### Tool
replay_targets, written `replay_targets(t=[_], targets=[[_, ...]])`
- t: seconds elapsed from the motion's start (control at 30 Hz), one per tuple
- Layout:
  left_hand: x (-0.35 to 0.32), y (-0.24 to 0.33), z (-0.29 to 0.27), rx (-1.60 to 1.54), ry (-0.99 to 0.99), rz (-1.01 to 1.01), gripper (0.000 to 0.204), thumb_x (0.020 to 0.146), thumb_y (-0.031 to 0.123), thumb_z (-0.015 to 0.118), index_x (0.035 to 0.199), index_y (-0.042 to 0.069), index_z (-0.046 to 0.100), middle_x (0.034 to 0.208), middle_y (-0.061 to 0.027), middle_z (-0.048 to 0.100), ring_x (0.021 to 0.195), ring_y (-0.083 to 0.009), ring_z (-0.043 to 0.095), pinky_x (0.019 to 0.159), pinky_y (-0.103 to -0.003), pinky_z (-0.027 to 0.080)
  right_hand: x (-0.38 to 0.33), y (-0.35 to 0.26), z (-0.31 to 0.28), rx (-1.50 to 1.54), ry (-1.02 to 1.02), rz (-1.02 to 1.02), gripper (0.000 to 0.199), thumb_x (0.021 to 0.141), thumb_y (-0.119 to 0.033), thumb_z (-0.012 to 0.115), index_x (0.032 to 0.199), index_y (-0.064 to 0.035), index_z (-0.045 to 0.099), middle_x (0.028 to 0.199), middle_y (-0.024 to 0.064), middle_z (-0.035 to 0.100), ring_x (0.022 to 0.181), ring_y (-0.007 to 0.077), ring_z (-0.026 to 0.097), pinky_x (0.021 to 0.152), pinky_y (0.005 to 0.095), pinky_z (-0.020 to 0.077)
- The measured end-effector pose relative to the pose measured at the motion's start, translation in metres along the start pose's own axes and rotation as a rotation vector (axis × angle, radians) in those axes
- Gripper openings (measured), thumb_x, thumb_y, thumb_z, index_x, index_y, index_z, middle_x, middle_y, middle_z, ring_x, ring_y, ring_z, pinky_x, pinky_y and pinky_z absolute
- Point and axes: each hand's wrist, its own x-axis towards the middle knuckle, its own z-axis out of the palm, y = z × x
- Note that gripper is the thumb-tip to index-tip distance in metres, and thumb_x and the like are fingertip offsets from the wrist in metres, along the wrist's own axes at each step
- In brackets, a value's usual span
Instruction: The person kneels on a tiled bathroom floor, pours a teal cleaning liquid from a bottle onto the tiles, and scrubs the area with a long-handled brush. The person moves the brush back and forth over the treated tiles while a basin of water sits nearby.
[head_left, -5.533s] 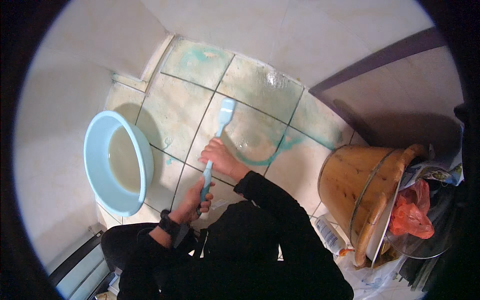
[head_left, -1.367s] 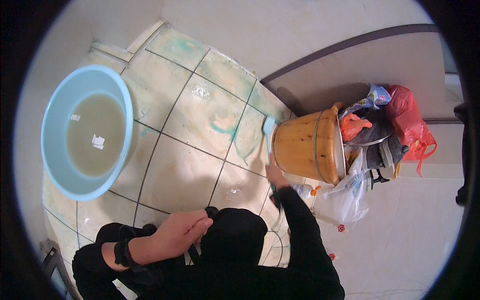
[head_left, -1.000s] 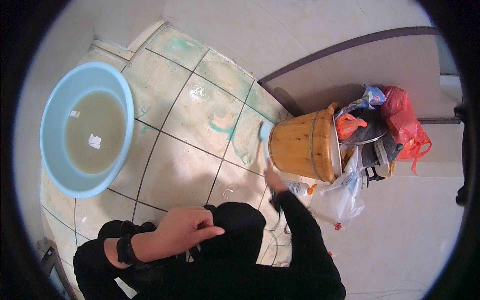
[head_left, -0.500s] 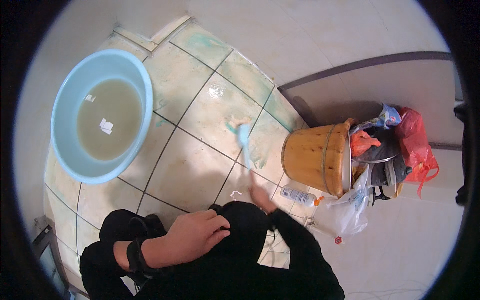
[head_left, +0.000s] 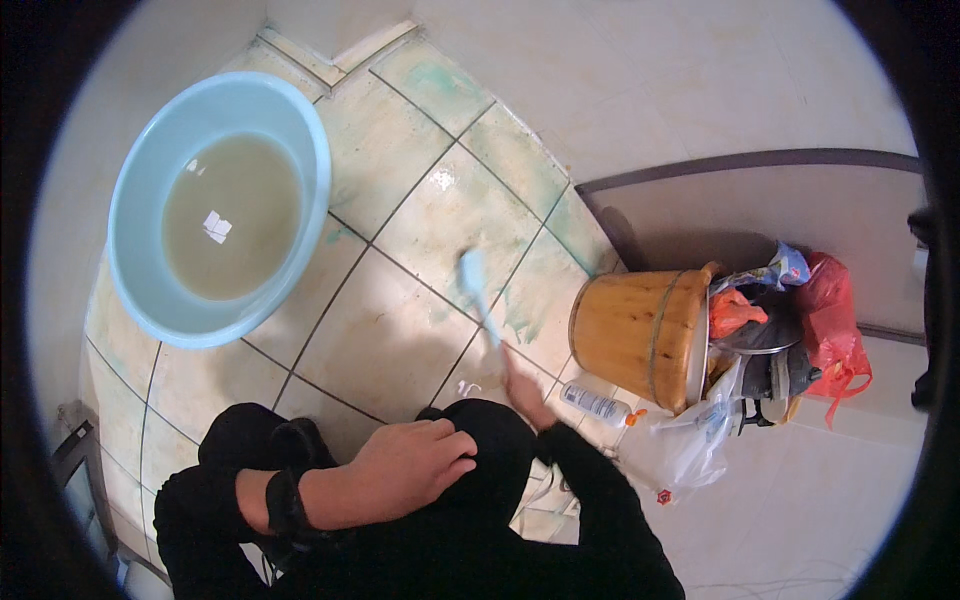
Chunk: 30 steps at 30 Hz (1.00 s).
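Observation:
My right hand (head_left: pixel 525 388) is closed around the handle of a light blue scrubbing brush (head_left: pixel 472 272). The brush head is on a pale floor tile, beside green-stained patches. Blur softens the brush and that hand, and its bristles cannot be made out. My left hand (head_left: pixel 410 465) lies on my black-clad knee, empty, with the fingers loosely bent and the thumb apart. Under the brush, the tiled floor (head_left: pixel 350 320) looks wet and smeared with green.
A big light blue basin (head_left: pixel 318 200) of murky water stands at the left. On the right, a wooden bucket (head_left: pixel 640 330) lies near a white bottle with an orange cap (head_left: pixel 597 405), a clear plastic bag (head_left: pixel 700 440) and a red bag (head_left: pixel 828 310). Walls close in beyond them.
The brush head has shifted slightly left across the tile, with my right hand still around its handle. My left hand stays on the knee. The whole view has shifted a little.

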Motion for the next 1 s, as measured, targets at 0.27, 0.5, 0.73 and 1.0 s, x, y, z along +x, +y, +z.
replay_targets(t=[0.27, 0.5, 0.73, 1.0], targets=[[0.005, -0.015, -0.001, 0.118, 0.08, -0.138, 0.014, 0.085, 0.023, 0.056, 0.092, 0.01, 0.056, 0.082, -0.0099, 0.057, 0.075, -0.0304, 0.058, 0.062, -0.039, 0.048, 0.006, -0.012, 0.005, -0.084, 0.165, -0.303, 0.069, 0.083, -0.014, 0.049, 0.142, -0.0197, 0.014, 0.075, 0.0216, 0.061, 0.067, 0.0392, 0.059, 0.06, 0.0494, 0.0457], [0.003, -0.019, -0.008, 0.08, 0.083, -0.024, 0.015, 0.086, 0.023, 0.054, 0.09, 0.008, 0.053, 0.08, -0.0106, 0.056, 0.073, -0.0305, 0.058, 0.061, -0.039, 0.048, 0.007, -0.009, 0.008, 0.081, 0.186, -0.163, 0.074, 0.083, -0.017, 0.053, 0.142, -0.0205, 0.01, 0.071, 0.0243, 0.06, 0.067, 0.0369, 0.06, 0.058, 0.0487, 0.0459], [0.003, -0.014, -0.01, -0.001, 0.088, 0.032, 0.015, 0.084, 0.021, 0.055, 0.089, 0.008, 0.055, 0.079, -0.0094, 0.057, 0.073, -0.0291, 0.059, 0.06, -0.039, 0.048, 0.001, 0.003, 0.001, 0.013, 0.276, 0.068, 0.068, 0.086, -0.021, 0.048, 0.142, -0.0217, 0.009, 0.066, 0.0239, 0.059, 0.06, 0.0398, 0.059, 0.052, 0.0508, 0.0451], [-0.001, -0.014, -0.012, 0.032, 0.078, -0.006, 0.014, 0.085, 0.021, 0.055, 0.088, 0.008, 0.054, 0.08, -0.0098, 0.057, 0.073, -0.0297, 0.058, 0.061, -0.039, 0.048, -0.005, 0.012, -0.004, -0.083, 0.038, 0.05, 0.073, 0.085, -0.015, 0.046, 0.143, -0.0253, 0.002, 0.071, 0.0254, 0.059, 0.061, 0.0376, 0.06, 0.061, 0.0508, 0.0451]])
